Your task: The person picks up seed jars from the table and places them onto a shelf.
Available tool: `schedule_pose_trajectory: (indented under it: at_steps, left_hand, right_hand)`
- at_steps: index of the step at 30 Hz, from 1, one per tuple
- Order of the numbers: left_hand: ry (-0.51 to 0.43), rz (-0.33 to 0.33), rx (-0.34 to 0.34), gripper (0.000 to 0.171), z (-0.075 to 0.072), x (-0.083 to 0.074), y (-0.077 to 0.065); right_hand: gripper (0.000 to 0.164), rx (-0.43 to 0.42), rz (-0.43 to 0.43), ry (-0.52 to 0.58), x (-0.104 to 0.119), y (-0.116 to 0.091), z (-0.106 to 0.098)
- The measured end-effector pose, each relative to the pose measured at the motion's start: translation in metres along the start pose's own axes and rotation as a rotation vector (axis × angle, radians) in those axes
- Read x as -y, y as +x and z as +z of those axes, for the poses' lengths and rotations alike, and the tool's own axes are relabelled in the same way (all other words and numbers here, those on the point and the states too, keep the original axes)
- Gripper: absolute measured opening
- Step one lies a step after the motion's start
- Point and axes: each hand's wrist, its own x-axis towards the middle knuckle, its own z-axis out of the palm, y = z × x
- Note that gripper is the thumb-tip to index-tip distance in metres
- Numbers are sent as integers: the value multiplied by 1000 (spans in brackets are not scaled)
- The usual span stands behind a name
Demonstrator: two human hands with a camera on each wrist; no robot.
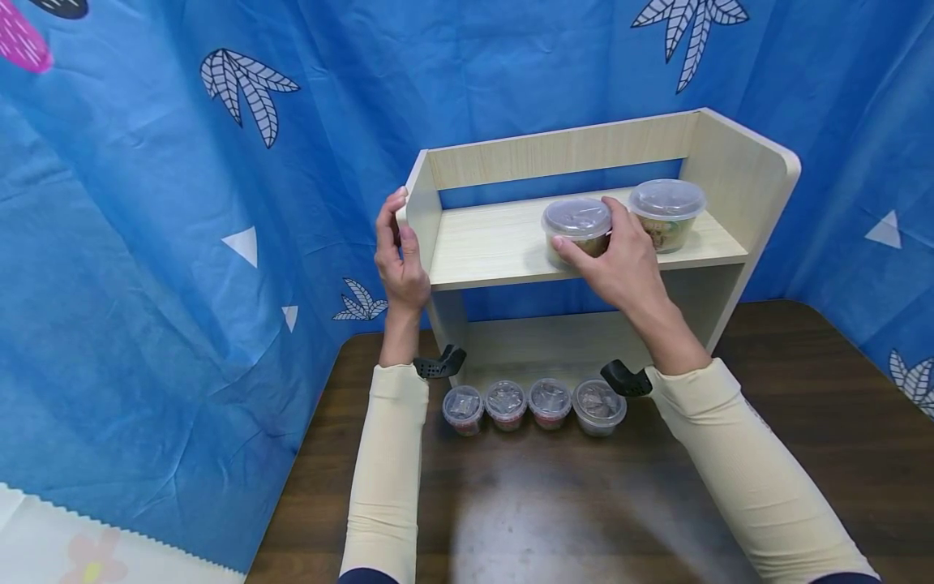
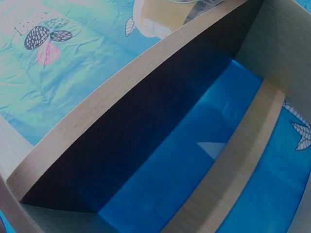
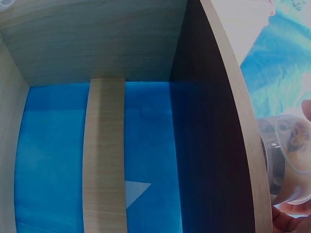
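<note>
My right hand (image 1: 626, 258) grips a round clear plastic tub (image 1: 576, 229) with a lid, thumb at its front and fingers at its right side. The tub is at the upper board of a light wooden shelf (image 1: 503, 231). To its right stands a second lidded tub (image 1: 667, 212) with greenish-yellow contents. My left hand (image 1: 402, 264) holds the front edge of the shelf's left side panel. In the right wrist view, the gripped tub (image 3: 294, 170) shows at the right edge beside the board, with fingertips (image 3: 289, 221) under it. The left hand is out of sight in the left wrist view.
Several small lidded cups (image 1: 506, 404) line up on the dark wooden table (image 1: 540, 503) before the shelf's lower level. Blue patterned cloth (image 1: 168, 324) hangs behind and at both sides. A crossbar (image 2: 243, 155) spans the shelf's lower back.
</note>
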Motion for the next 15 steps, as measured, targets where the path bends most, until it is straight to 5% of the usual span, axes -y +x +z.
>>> schedule_pose_trajectory:
  at_steps: [15]
  left_hand:
    - [-2,4,-1,34,1,-2,1]
  right_hand:
    - [94,2,16,-29,1,4,3]
